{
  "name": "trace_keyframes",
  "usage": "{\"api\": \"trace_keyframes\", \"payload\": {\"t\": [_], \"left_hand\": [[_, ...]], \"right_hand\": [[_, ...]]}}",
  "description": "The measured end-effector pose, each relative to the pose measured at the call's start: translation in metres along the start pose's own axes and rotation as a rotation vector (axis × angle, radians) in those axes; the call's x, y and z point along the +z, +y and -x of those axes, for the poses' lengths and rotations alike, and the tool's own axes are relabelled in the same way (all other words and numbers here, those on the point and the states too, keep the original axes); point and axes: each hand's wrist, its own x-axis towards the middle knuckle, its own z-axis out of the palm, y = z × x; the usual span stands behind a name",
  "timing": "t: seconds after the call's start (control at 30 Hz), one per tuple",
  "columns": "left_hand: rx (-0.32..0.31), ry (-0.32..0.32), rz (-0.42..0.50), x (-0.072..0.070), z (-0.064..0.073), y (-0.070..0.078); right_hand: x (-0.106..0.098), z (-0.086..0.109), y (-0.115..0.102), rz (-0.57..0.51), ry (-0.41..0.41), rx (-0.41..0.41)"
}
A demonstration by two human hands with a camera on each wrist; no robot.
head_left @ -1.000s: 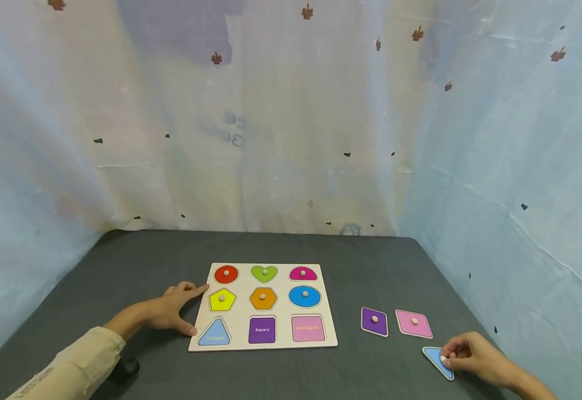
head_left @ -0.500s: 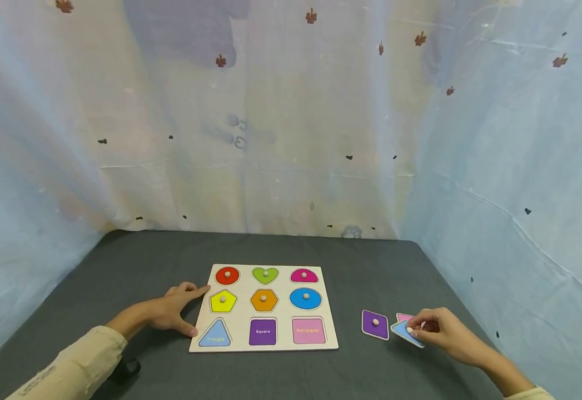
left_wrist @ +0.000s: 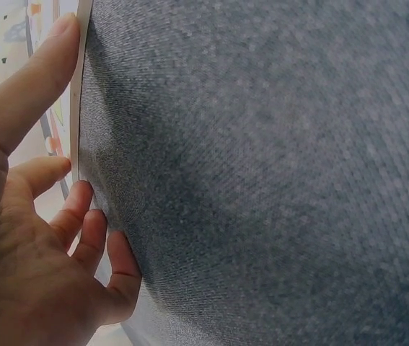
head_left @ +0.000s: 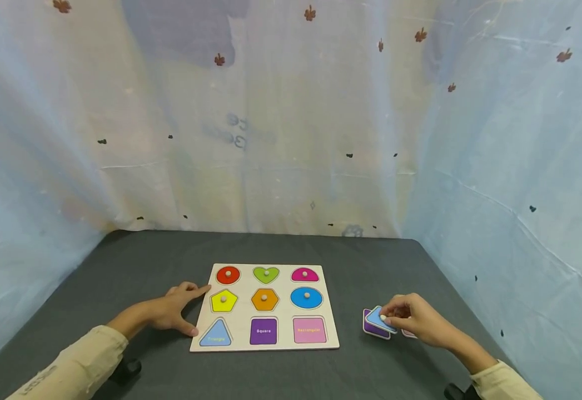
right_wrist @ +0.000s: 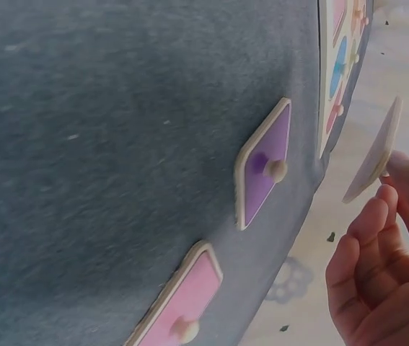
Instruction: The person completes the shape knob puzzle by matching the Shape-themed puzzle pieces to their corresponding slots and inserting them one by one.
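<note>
My left hand (head_left: 173,308) rests at the left edge of a white wooden shape puzzle board (head_left: 240,345), its thumb and index finger touching that edge. In the left wrist view, the other fingers are slightly bent and hold nothing. My right hand (head_left: 418,319) pinches the knob of a light blue triangle puzzle piece (head_left: 375,318), raised above the table. Beneath it lies a purple square puzzle piece (right_wrist: 265,158), partly covered in the head view. A pink rectangle puzzle piece (right_wrist: 182,303) lies beside it, mostly hidden by my right hand in the head view.
The board's upper two rows hold knobbed pieces, among them an orange hexagon (head_left: 264,300). Its bottom row shows knobless labelled spaces: triangle (head_left: 215,334), square (head_left: 263,331) and rectangle (head_left: 309,330). Dark cloth covers the table (head_left: 170,378); pale curtains (head_left: 280,139) surround it.
My right hand has lifted the triangle puzzle piece off the table and carried it left, past the pink piece to above the purple one. My left hand has stayed at the board.
</note>
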Motion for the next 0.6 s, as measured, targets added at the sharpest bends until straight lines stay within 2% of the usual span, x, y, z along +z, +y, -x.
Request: {"api": "trace_keyframes", "payload": {"t": [0.47, 0.6], "left_hand": [[-0.008, -0.006, -0.005, 0.003, -0.003, -0.006], [-0.003, -0.009, 0.002, 0.001, -0.003, -0.003]], "right_hand": [[0.024, -0.033, -0.014, -0.017, -0.015, -0.007], [0.035, -0.045, -0.021, -0.021, -0.013, -0.047]]}}
